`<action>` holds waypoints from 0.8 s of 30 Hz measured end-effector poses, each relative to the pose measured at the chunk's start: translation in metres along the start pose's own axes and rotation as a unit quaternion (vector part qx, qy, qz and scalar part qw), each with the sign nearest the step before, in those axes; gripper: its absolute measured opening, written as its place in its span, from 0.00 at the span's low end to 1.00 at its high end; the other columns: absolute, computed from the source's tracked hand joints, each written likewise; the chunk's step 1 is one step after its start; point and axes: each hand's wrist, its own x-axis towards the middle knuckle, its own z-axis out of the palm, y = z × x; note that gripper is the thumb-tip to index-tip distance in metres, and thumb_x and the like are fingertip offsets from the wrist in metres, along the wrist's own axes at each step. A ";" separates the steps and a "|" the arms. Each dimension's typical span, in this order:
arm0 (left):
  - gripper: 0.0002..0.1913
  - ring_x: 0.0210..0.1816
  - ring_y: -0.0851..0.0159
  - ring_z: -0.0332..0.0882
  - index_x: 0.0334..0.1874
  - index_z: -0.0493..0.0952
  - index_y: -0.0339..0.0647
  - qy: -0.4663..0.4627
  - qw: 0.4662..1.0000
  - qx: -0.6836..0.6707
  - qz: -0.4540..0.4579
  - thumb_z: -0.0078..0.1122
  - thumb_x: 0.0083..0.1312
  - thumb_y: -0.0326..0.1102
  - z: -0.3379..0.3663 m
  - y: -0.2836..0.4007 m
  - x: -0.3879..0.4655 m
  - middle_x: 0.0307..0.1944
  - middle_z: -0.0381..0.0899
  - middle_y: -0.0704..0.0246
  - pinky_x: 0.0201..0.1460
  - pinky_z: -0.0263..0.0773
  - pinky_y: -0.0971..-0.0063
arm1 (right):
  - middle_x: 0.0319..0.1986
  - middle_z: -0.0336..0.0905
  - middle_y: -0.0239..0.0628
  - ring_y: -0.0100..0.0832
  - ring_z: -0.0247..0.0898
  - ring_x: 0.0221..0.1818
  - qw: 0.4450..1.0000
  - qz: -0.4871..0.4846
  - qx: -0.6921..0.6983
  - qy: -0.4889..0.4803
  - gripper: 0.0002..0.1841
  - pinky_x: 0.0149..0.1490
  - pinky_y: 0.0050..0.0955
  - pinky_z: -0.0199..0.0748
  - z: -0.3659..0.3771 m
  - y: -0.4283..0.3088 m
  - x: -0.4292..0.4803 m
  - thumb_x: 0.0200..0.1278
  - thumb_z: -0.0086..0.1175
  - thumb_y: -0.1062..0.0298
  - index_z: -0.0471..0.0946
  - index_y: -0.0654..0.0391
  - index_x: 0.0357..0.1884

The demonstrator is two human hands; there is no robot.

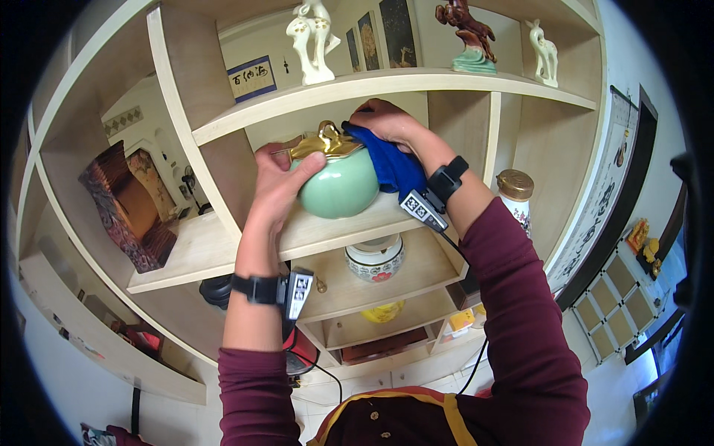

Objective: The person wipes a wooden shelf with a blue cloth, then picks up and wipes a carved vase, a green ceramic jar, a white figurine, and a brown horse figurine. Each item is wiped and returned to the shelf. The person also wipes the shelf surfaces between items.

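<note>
A round celadon-green ceramic jar (340, 187) with a gold lid (326, 146) and a looped gold knob stands on a pale wooden shelf (318, 228). My left hand (284, 173) grips the jar's left side, its thumb across the front near the rim. Against the jar's right side hangs a blue cloth (390, 161), which my right hand (385, 122) holds bunched at the top. The fingertips of my right hand are partly hidden behind the cloth and lid.
White deer figurines (315, 44) and a brown horse figurine (468, 36) stand on the shelf above. To the right is a white bottle with a gold cap (516, 187). A patterned pot (376, 259) sits below; a dark ornamental piece (131, 212) stands left.
</note>
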 end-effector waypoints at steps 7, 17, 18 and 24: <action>0.38 0.48 0.64 0.73 0.56 0.63 0.25 0.062 0.998 -0.009 -0.032 0.66 0.57 0.52 0.014 0.022 -0.020 0.48 0.73 0.55 0.54 0.69 0.72 | 0.43 0.78 0.41 0.28 0.73 0.43 0.995 -0.050 0.074 -0.053 0.23 0.49 0.24 0.72 -0.006 -0.008 -0.034 0.55 0.59 0.60 0.75 0.66 0.50; 0.40 0.55 0.62 0.70 0.63 0.59 0.26 -0.138 0.987 -0.059 -0.052 0.64 0.57 0.47 0.001 0.009 0.011 0.55 0.70 0.53 0.60 0.64 0.74 | 0.45 0.78 0.42 0.30 0.73 0.48 0.981 -0.129 -0.066 -0.128 0.28 0.53 0.25 0.69 -0.003 -0.014 0.011 0.50 0.63 0.53 0.76 0.61 0.51; 0.40 0.56 0.62 0.69 0.64 0.59 0.26 -0.146 0.986 -0.060 -0.049 0.64 0.57 0.47 0.001 0.007 0.013 0.55 0.69 0.53 0.60 0.64 0.74 | 0.46 0.78 0.41 0.31 0.72 0.50 0.974 -0.137 -0.096 -0.150 0.28 0.55 0.25 0.69 -0.004 -0.015 0.018 0.50 0.65 0.53 0.76 0.60 0.51; 0.39 0.56 0.61 0.69 0.64 0.59 0.27 -0.154 0.985 -0.064 -0.046 0.63 0.57 0.47 -0.001 0.001 0.014 0.56 0.69 0.54 0.60 0.64 0.72 | 0.27 0.79 0.37 0.30 0.73 0.31 0.938 -0.215 -0.247 -0.112 0.26 0.39 0.30 0.71 0.007 -0.032 0.034 0.48 0.67 0.43 0.77 0.60 0.33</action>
